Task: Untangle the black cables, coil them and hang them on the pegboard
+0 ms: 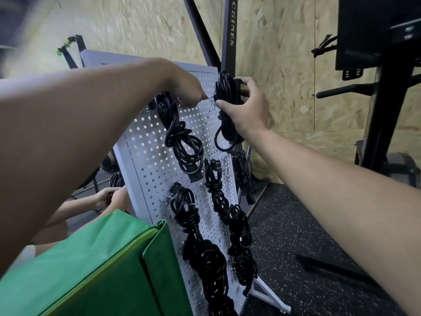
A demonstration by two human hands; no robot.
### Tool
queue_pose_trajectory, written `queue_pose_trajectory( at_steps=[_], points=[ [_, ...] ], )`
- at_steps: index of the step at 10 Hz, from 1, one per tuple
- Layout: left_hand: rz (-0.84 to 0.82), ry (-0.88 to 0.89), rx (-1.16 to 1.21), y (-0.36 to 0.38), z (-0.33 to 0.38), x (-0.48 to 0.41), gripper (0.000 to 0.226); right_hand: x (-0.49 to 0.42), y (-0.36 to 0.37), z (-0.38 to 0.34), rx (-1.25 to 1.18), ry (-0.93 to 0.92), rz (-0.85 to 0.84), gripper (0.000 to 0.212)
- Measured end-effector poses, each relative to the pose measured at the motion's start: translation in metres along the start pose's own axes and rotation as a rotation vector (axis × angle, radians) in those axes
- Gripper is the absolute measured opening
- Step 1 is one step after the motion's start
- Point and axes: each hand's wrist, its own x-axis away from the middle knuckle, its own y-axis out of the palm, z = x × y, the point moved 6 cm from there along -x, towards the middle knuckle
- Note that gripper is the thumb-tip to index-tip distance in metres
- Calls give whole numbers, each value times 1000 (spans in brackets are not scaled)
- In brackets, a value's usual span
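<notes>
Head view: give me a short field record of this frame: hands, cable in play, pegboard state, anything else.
left hand: pinches a metal hook near the pegboard's top
right hand: grips a coiled black cable beside that hook
hanging step: cannot tell whether the coil sits on the hook
pegboard: white, perforated, several black coils already hung
other: green fabric box lower left; second person's hands past the board's left edge

pegboard [145, 142] — white, perforated | coiled black cables [182, 144] hang across its face
</notes>
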Motion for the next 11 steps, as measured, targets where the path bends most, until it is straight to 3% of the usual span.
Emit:
queue_pose_trajectory(
  at_steps=[1,3,5,6,8,9,10,11],
  points=[
    [-7,-2,35,2,-2,-5,66,2,-2,-2,3,-8,32,55],
    [-3,-2,53,2,-2,-3,35,5,-3,-2,-34,-22,61,52],
    [56,-40,160,2,-5,5,13,-2,23,1,12,32,-151,49],
    [78,-67,277,3,-15,8,42,-3,35,2,19,73,-175,60],
    [98,-34,312,3,-15,5,27,1,45,18,19,141,-234,62],
    [99,-25,250,0,-9,11,31,2,47,14,24,150,-295,68],
    [220,12,233,-12,-5,19,35,5,44,19,-55,173,-353,73],
    [446,39,215,-31,1,29,46,15,38,25,-136,186,-424,105]
  ],
)
